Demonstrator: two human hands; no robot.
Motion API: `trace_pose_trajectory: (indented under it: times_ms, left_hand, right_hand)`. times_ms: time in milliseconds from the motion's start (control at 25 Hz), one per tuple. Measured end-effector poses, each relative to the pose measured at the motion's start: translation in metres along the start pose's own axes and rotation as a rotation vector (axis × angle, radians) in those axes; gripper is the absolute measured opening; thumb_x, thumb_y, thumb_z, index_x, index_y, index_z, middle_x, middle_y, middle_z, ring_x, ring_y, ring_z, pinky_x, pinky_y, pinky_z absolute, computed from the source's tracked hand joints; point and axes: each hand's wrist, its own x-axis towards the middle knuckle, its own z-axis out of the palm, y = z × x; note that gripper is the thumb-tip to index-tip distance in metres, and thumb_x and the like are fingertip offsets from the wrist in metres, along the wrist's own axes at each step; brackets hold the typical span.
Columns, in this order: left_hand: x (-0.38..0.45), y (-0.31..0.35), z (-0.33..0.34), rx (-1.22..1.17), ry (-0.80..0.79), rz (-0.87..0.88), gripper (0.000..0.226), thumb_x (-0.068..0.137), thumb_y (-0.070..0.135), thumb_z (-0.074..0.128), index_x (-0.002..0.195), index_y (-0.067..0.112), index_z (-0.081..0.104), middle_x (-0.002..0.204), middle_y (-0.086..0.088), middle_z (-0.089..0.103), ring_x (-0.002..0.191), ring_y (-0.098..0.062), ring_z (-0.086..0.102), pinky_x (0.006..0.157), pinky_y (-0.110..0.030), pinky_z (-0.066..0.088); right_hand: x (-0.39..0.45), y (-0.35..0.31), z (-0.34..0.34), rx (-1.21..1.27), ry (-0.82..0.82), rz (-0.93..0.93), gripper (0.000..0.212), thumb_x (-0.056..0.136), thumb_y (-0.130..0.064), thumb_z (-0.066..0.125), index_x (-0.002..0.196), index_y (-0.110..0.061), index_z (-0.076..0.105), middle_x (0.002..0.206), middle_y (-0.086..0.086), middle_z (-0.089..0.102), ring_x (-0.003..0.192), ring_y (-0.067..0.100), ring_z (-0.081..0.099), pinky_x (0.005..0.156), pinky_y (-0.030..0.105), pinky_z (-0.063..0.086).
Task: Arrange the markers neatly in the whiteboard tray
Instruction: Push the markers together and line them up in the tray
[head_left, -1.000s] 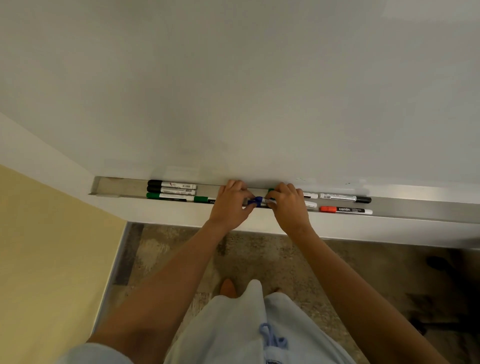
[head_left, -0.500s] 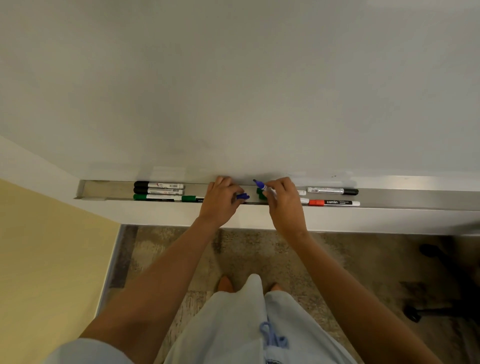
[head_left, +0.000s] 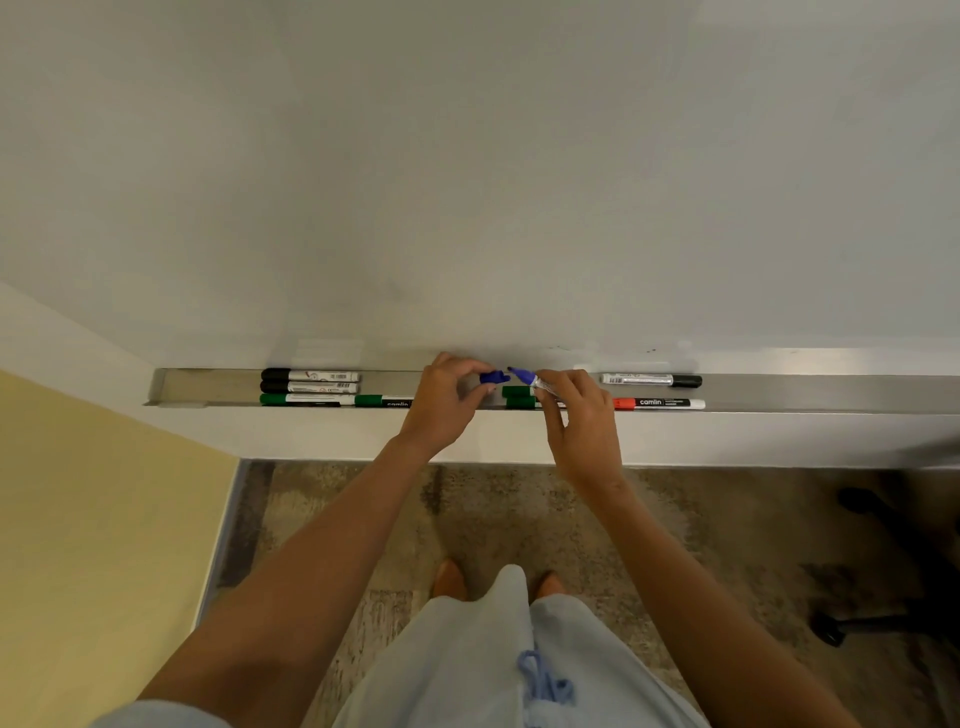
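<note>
In the whiteboard tray, at 9 o'clock, lie two black markers above a green marker. At centre, the left hand has its grip pinching a blue cap; the right hand pinches the uncapped blue marker, tip pointing at the cap, just apart. At 3 o'clock lie a black-capped marker and a red marker.

Even, soft indoor light, moderately bright, no hard shadows. Whiteboard looks flat grey-white with faint smudgy shading. Metal tray shows a mild sheen toward the right. Floor dim, darkest at the right edge. Wide-angle bend at edges. Slightly soft overall; marker print mostly unreadable.
</note>
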Motion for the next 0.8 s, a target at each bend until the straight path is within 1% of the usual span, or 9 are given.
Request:
trace_pose_trajectory:
  times_ms: [120,200,280,320,400,520,640,720,800]
  left_hand:
    - [-0.004,0.001,-0.005,-0.073,-0.014,-0.022,0.021,0.086,0.018,0.073,0.103,0.030,0.069,0.106,0.003,0.064,0.097,-0.004,0.057,0.081,-0.012,0.043]
    - [-0.007,0.001,-0.006,-0.064,-0.026,-0.029,0.022,0.086,0.019,0.073,0.102,0.033,0.069,0.105,0.004,0.064,0.097,0.003,0.055,0.079,-0.007,0.040]
    - [-0.008,0.001,-0.007,-0.040,-0.041,-0.010,0.022,0.086,0.018,0.073,0.102,0.032,0.070,0.105,0.004,0.065,0.097,0.005,0.054,0.078,-0.004,0.040]
    - [-0.008,0.002,-0.007,-0.033,-0.051,0.006,0.022,0.086,0.017,0.072,0.103,0.031,0.070,0.104,0.004,0.066,0.096,0.003,0.054,0.080,-0.005,0.040]
    - [-0.009,0.003,-0.008,-0.039,-0.094,0.019,0.022,0.087,0.014,0.071,0.106,0.025,0.072,0.107,0.001,0.068,0.097,-0.005,0.057,0.083,-0.013,0.044]
    - [-0.011,0.006,-0.007,-0.094,-0.132,-0.024,0.025,0.087,0.010,0.071,0.111,0.015,0.074,0.108,-0.002,0.073,0.095,-0.011,0.065,0.087,-0.024,0.053]
    - [-0.014,0.012,-0.005,-0.342,-0.003,-0.186,0.026,0.085,0.010,0.072,0.111,0.010,0.073,0.104,-0.001,0.075,0.096,-0.009,0.070,0.093,-0.028,0.054]
    - [-0.016,0.015,0.000,-0.462,0.116,-0.262,0.022,0.088,0.011,0.070,0.109,0.008,0.074,0.103,-0.005,0.075,0.099,-0.016,0.070,0.095,-0.033,0.054]
    - [-0.017,0.019,0.004,-0.551,0.213,-0.341,0.018,0.090,0.014,0.067,0.105,0.008,0.075,0.101,-0.007,0.076,0.099,-0.023,0.070,0.095,-0.038,0.054]
  right_hand:
    - [-0.001,0.006,-0.002,-0.185,-0.033,-0.058,0.022,0.097,-0.020,0.055,0.116,-0.017,0.064,0.105,0.004,0.064,0.093,0.020,0.058,0.087,0.032,0.038]
    - [0.000,0.005,-0.001,-0.235,-0.049,-0.077,0.021,0.096,-0.020,0.057,0.115,-0.018,0.065,0.105,0.005,0.065,0.091,0.022,0.060,0.087,0.036,0.041]
    - [0.001,0.003,-0.001,-0.268,-0.045,-0.088,0.019,0.095,-0.020,0.059,0.113,-0.018,0.066,0.103,0.005,0.065,0.087,0.022,0.061,0.085,0.037,0.042]
    - [0.001,0.002,-0.001,-0.278,-0.047,-0.096,0.019,0.095,-0.020,0.059,0.112,-0.019,0.066,0.101,0.005,0.065,0.084,0.022,0.061,0.084,0.037,0.042]
    - [0.000,0.000,0.000,-0.280,-0.077,-0.123,0.019,0.093,-0.021,0.061,0.111,-0.019,0.067,0.099,0.004,0.066,0.081,0.022,0.061,0.082,0.037,0.042]
    - [-0.002,-0.003,0.000,-0.232,-0.137,-0.125,0.021,0.093,-0.023,0.062,0.113,-0.017,0.068,0.099,0.005,0.067,0.081,0.022,0.062,0.078,0.035,0.046]
    - [-0.003,-0.010,0.000,-0.042,-0.142,-0.008,0.023,0.093,-0.025,0.062,0.113,-0.016,0.067,0.100,0.002,0.068,0.079,0.018,0.063,0.070,0.028,0.051]
    - [-0.005,-0.019,0.004,0.059,-0.130,0.034,0.021,0.092,-0.026,0.063,0.109,-0.014,0.066,0.097,0.001,0.067,0.074,0.014,0.060,0.062,0.020,0.047]
    - [-0.005,-0.029,0.011,0.096,-0.117,0.035,0.018,0.092,-0.023,0.063,0.105,-0.010,0.066,0.096,0.003,0.066,0.072,0.014,0.059,0.061,0.017,0.044]
